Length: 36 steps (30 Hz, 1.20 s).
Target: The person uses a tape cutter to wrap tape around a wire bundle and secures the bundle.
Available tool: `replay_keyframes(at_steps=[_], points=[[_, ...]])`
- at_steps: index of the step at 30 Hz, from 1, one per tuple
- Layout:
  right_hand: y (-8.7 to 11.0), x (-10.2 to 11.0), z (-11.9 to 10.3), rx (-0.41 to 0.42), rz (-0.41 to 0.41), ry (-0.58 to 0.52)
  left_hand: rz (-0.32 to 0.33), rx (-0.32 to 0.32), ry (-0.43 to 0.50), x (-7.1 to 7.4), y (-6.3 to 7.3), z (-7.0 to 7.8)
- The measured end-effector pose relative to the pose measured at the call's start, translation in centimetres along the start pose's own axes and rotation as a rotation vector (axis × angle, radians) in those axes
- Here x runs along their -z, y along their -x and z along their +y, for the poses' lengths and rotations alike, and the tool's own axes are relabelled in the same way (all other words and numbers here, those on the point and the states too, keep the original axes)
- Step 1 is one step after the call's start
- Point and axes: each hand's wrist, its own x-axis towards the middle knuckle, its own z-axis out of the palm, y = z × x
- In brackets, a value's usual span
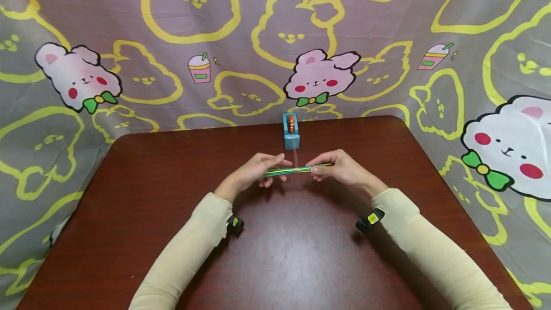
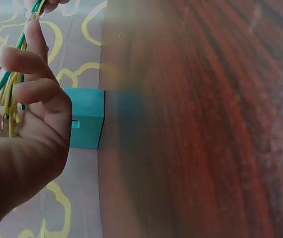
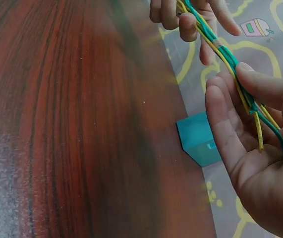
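Observation:
A thin bundle of green and yellow wires (image 1: 281,171) stretches between both hands above the table. My left hand (image 1: 257,170) holds its left end with bent fingers, and loose wire ends (image 2: 13,106) lie over the palm in the left wrist view. At the other end my right hand (image 1: 342,168) pinches the bundle between thumb and fingers. A clear tape strip (image 1: 295,158) runs from the blue tape dispenser (image 1: 291,141) to the bundle's middle. The right wrist view shows a shiny tape band (image 3: 217,43) on the wires between the hands.
The dispenser, with an orange core, stands near the back edge of the dark wooden table (image 1: 181,181), just beyond the hands. A curtain (image 1: 249,37) with cartoon prints hangs behind and at both sides. Black wrist cameras (image 1: 370,220) are strapped at the sleeves.

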Motion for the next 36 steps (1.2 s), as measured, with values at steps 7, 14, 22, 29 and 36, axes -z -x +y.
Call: replay_keyframes(at_steps=[7,14,22,29,36], points=[[0.16,-0.4,0.22,0.069,0.038,0.046,-0.054,0.03,0.008,0.25,0.01,-0.26],[0.3,-0.58,0.16,0.11,0.106,0.188,-0.045,0.041,0.021,0.29,-0.02,-0.35],[0.27,-0.61,0.21,0.151,0.141,0.291,-0.004,0.032,-0.009,0.06,-0.2,-0.15],[0.13,-0.48,-0.27,0.114,0.097,0.324,0.021,-0.024,-0.096,-0.2,-0.1,0.11],[-0.62,-0.34,-0.54,0.065,0.143,0.283,0.06,-0.162,-0.203,-0.53,-0.27,0.12]])
